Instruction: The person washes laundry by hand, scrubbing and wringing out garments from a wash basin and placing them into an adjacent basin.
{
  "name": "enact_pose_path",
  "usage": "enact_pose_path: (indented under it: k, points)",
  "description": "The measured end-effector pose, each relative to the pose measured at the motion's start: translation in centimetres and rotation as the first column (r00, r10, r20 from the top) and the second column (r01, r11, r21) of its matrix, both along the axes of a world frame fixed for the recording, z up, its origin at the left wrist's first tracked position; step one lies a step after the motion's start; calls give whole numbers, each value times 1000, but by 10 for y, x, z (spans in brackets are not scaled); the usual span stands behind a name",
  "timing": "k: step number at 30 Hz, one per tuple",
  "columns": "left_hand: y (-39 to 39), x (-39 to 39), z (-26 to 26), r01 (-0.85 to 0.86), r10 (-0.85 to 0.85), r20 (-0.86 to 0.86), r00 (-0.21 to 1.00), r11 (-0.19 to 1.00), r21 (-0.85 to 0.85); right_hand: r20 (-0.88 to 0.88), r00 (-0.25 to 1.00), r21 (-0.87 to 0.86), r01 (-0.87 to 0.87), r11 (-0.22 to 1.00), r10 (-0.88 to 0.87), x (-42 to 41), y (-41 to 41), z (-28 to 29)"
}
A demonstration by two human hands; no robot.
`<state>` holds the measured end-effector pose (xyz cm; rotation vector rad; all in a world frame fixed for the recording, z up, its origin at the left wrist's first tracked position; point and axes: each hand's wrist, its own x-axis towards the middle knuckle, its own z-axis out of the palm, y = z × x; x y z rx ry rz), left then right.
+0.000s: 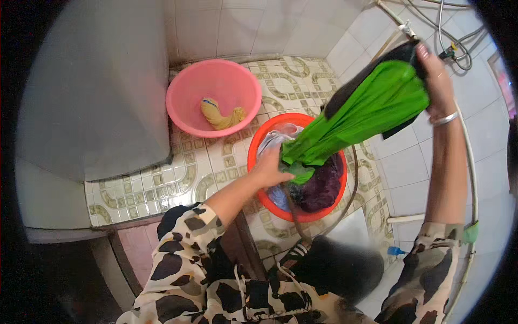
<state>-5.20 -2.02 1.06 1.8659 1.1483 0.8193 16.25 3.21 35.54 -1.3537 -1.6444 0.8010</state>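
Note:
A green and black wet garment (pixel 360 105) stretches from high on the right down into a red plastic basin (pixel 251 160). My right hand (pixel 437 83), with a metal bangle at the wrist, grips its raised dark end. My left hand (pixel 273 168) is at the garment's lower end over the basin; its thumb is apart, and whether it grips the cloth cannot be told. In the basin lie a dark purple cloth (pixel 321 188), a whitish cloth (pixel 279 135) and a light blue cloth (pixel 279 198).
A pink basin (pixel 178 115) holding a twisted yellow cloth (pixel 221 118) stands at the upper left on the patterned tile floor (pixel 156 194). A brown hose (pixel 355 178) curves around the red basin. A large grey surface (pixel 101 89) rises at left; pipes and a tap (pixel 406 27) line the right wall.

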Motion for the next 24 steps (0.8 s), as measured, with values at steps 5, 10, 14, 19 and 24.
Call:
enact_pose_path:
  k: [5,10,14,19,24]
  points:
    - [14,57,73,-42,34,49,998,986,161,-116,982,99,-135,986,147,24,-15,102]
    - [28,98,85,-258,239,251,938,965,48,-245,969,460,118,880,-2,-41,-55,102]
    - [46,113,107,-328,324,445,835,942,-71,-343,934,323,21,946,96,120,-70,105]
    - [54,108,151,-432,470,535,702,878,-205,-649,650,-42,488,872,-395,247,-112,-85]
    - [51,133,197,-322,342,369,864,939,-117,-51,854,-326,475,817,-517,248,-84,-257]
